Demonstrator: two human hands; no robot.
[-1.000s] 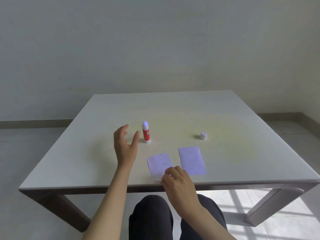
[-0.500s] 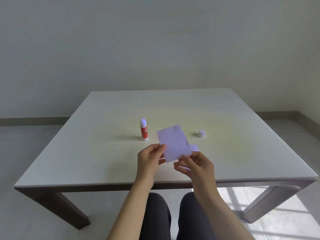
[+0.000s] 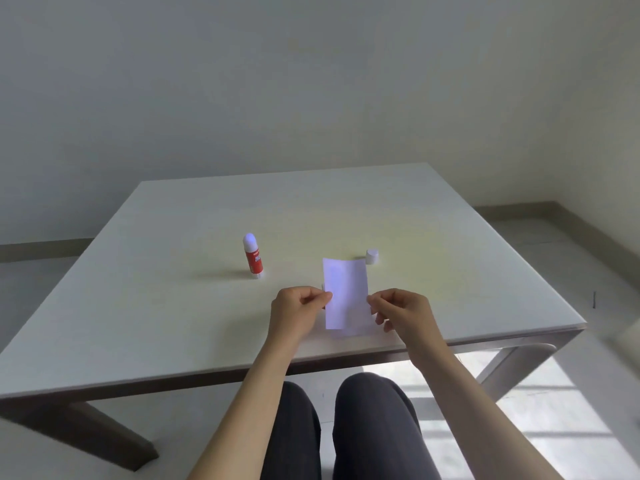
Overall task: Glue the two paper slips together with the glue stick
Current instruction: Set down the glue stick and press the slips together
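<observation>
White paper slip (image 3: 345,292) is pinched at its side edges by the left hand (image 3: 298,311) and right hand (image 3: 401,310) above the bench (image 3: 138,306). The uncapped glue stick (image 3: 252,256) stands upright to the left, its cap (image 3: 372,256) beyond the slip.

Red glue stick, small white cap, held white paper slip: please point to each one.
Red glue stick (image 3: 254,260): head view, on its red label.
Small white cap (image 3: 372,256): head view, on its side wall.
White paper slip (image 3: 345,292): head view, on its middle.

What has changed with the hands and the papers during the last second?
The left hand left the glue stick and joined the right hand; both lifted one paper slip and hold it by its sides. Glue stick and cap stayed put.
</observation>
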